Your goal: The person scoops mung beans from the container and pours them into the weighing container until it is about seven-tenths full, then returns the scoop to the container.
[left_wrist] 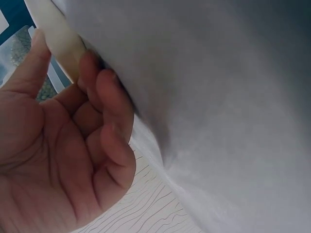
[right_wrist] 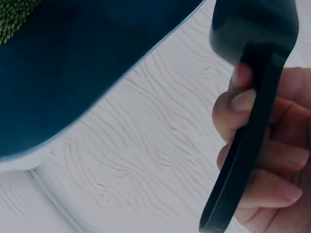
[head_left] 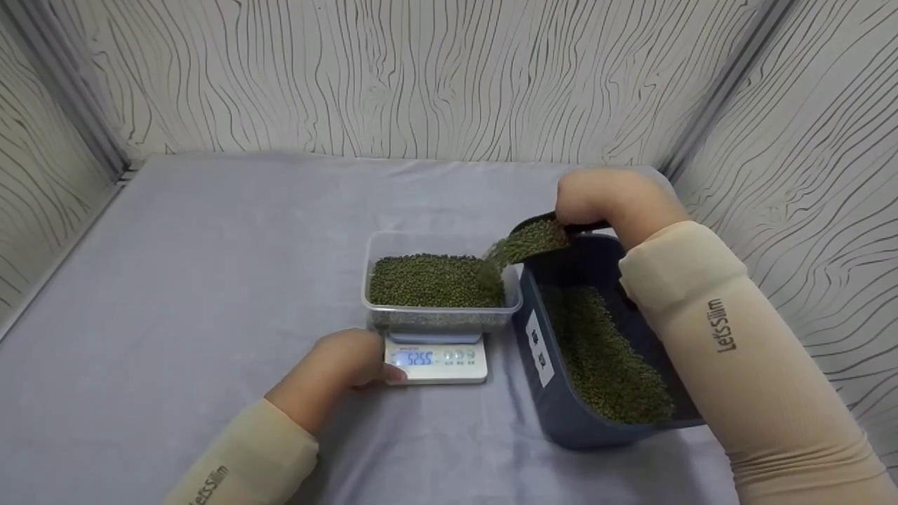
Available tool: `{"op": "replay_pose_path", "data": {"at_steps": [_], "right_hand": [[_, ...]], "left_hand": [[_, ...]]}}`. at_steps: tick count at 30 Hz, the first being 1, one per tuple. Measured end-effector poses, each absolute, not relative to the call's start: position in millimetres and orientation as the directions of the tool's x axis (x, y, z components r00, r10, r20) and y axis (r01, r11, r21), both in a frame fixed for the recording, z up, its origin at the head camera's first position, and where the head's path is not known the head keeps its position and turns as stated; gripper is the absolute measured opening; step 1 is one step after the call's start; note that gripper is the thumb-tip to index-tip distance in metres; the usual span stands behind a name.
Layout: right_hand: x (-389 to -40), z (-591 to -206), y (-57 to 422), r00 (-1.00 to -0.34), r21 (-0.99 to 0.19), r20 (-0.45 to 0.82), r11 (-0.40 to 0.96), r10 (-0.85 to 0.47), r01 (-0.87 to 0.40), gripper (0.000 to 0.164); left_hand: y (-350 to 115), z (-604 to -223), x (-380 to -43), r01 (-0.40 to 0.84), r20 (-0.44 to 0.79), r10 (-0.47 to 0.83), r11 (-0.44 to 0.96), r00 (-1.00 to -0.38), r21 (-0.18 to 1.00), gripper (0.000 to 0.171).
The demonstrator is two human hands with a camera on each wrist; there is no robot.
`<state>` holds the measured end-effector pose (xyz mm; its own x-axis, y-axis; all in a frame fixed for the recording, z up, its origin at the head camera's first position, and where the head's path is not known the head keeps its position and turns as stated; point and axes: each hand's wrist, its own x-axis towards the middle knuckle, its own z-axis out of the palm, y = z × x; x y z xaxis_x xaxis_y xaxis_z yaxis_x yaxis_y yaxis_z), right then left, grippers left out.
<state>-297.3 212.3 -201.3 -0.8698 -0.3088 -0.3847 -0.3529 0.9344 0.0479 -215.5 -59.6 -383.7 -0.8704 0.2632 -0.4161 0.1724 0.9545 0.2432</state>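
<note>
My right hand (head_left: 603, 200) grips the handle of a black scoop (right_wrist: 255, 29), its fingers wrapped round it in the right wrist view. The scoop tilts left, and green mung beans (head_left: 537, 235) slide off its lip into a clear plastic container (head_left: 442, 309). That container stands on a white kitchen scale (head_left: 456, 372) with a lit display reading about 5255; beans (head_left: 431, 280) fill much of it. At the scale's front left corner, my left hand (head_left: 347, 358) pinches the edge, thumb on top and fingers curled against the side in the left wrist view.
A dark blue bin (head_left: 589, 435) with a white label (head_left: 539, 349) stands right beside the container, holding more mung beans (head_left: 610, 358). My right forearm passes over its right side. A pale cloth (head_left: 210, 280) covers the table; wood-patterned panels (head_left: 351, 77) enclose the back and sides.
</note>
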Motion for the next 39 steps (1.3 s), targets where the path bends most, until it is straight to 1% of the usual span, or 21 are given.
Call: {"op": "replay_pose_path", "data": {"at_steps": [4, 6, 9, 13, 19, 24, 27, 32, 39], "right_hand": [[-289, -196, 200, -0.904, 0.145, -0.347, 0.938, -0.249, -0.314, 0.024], [-285, -195, 193, -0.93, 0.198, -0.298, 0.939, -0.217, -0.282, 0.022], [-279, -196, 185, -0.957, 0.289, -0.201, 0.921, -0.208, -0.261, 0.02], [-275, -200, 175, -0.968, 0.381, -0.112, 0.89, -0.226, -0.252, 0.019], [-273, -203, 169, -0.968, 0.43, -0.091, 0.868, -0.232, -0.248, 0.02], [-273, -203, 175, -0.965, 0.405, -0.086, 0.876, -0.248, -0.261, 0.019], [-274, -203, 183, -0.964, 0.367, -0.1, 0.891, -0.246, -0.266, 0.018], [-278, -201, 201, -0.957, 0.26, -0.187, 0.928, -0.222, -0.266, 0.018], [-280, -198, 229, -0.909, 0.135, -0.339, 0.944, -0.242, -0.301, 0.027]], "left_hand": [[-59, -382, -215, 0.167, -0.429, 0.255, 0.958, -0.867, 0.231, 0.049], [-59, -381, -214, 0.172, -0.431, 0.259, 0.958, -0.864, 0.231, 0.049], [-60, -381, -214, 0.186, -0.423, 0.273, 0.954, -0.864, 0.236, 0.049], [-60, -382, -214, 0.192, -0.424, 0.279, 0.953, -0.862, 0.236, 0.05], [-60, -381, -215, 0.173, -0.439, 0.265, 0.956, -0.859, 0.238, 0.05], [-60, -380, -214, 0.172, -0.439, 0.265, 0.955, -0.859, 0.24, 0.05], [-61, -381, -214, 0.172, -0.434, 0.267, 0.954, -0.861, 0.246, 0.049], [-61, -382, -214, 0.177, -0.433, 0.267, 0.955, -0.861, 0.237, 0.048], [-60, -381, -213, 0.186, -0.432, 0.261, 0.96, -0.863, 0.209, 0.051]]}}
